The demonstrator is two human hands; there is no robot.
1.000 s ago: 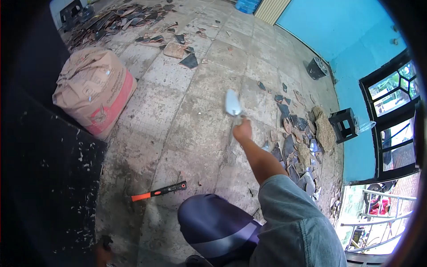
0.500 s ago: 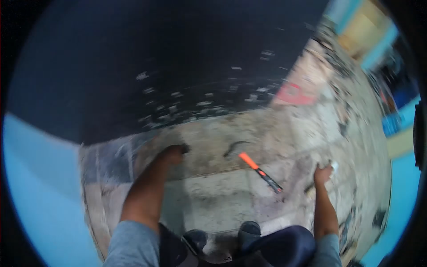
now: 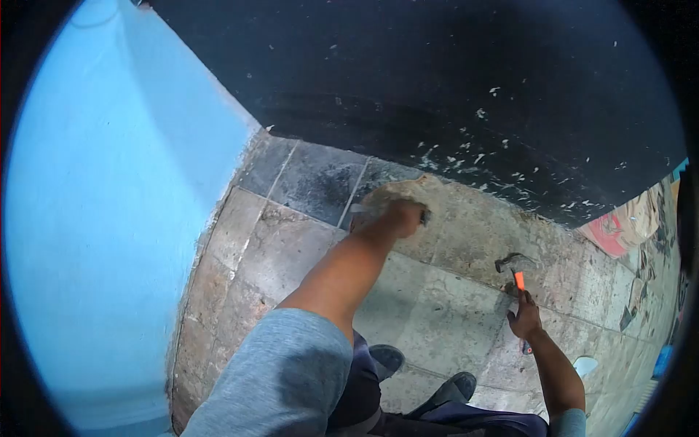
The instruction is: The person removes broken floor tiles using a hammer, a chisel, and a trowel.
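Note:
A claw hammer (image 3: pixel 519 280) with an orange and black handle is low over the tiled floor, its head toward the dark wall. My right hand (image 3: pixel 526 319) is closed round its handle, the butt showing below the palm. Farther left, my left hand (image 3: pixel 405 218) is closed on a dark-ended tool (image 3: pixel 425 217), whose kind the fist hides. A pale flat piece (image 3: pixel 359 209) shows on the other side of that fist. Both lie over the rough patch (image 3: pixel 470 226) beside the dark grey tiles (image 3: pixel 317 182).
A dark wall (image 3: pixel 437 73) with chipped paint rises ahead, and a light blue wall (image 3: pixel 138 218) stands at left. A red and tan sack (image 3: pixel 619 226) lies at the right. A white flat object (image 3: pixel 585 365) rests on the floor beyond my right forearm. My shoes (image 3: pixel 387 360) are below.
The view has swung left. My right hand has left the white object and taken hold of the hammer, which lay on the floor. My left hand has shifted closer to the dark tiles.

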